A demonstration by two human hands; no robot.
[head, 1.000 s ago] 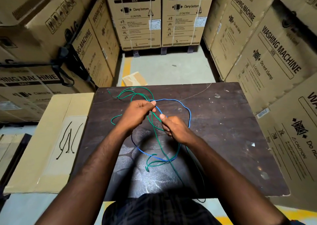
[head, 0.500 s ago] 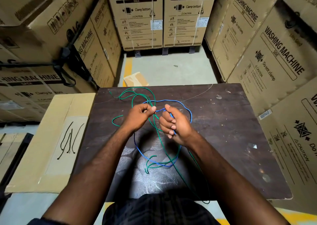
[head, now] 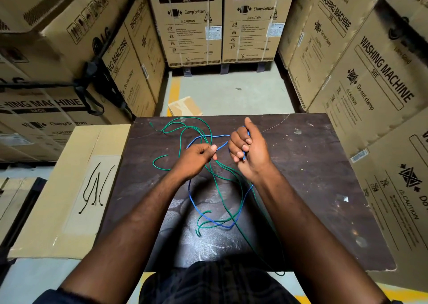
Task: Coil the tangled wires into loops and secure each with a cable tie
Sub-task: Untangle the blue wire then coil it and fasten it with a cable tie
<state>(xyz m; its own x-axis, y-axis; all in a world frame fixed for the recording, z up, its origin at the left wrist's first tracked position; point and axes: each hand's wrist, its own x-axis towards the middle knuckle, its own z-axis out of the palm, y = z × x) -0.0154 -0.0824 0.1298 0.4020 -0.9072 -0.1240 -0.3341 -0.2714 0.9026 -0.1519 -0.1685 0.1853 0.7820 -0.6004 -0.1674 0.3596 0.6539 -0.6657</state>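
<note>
left hand (head: 196,157) pinches the blue wire (head: 214,136) between thumb and forefinger, the other fingers curled under; green strands pass right by the fingertips, and i cannot tell whether they are caught in the pinch too. right hand (head: 247,150) is just beside it, fingers curled round the same blue wire, thumb pointing up and away, with a bit of blue showing above and below the fist. a short run of blue spans the gap between the two hands.

from there the blue wire drops toward the person in a long loop on the dark table (head: 301,187). the green wire (head: 153,163) is tangled through it, arcing over the far part of the table and trailing off the near edge.

left of the table sits a flat cardboard box (head: 58,211) with several black cable ties (head: 95,187) lying loose on top. washing machine cartons (head: 192,21) are stacked all round.
</note>
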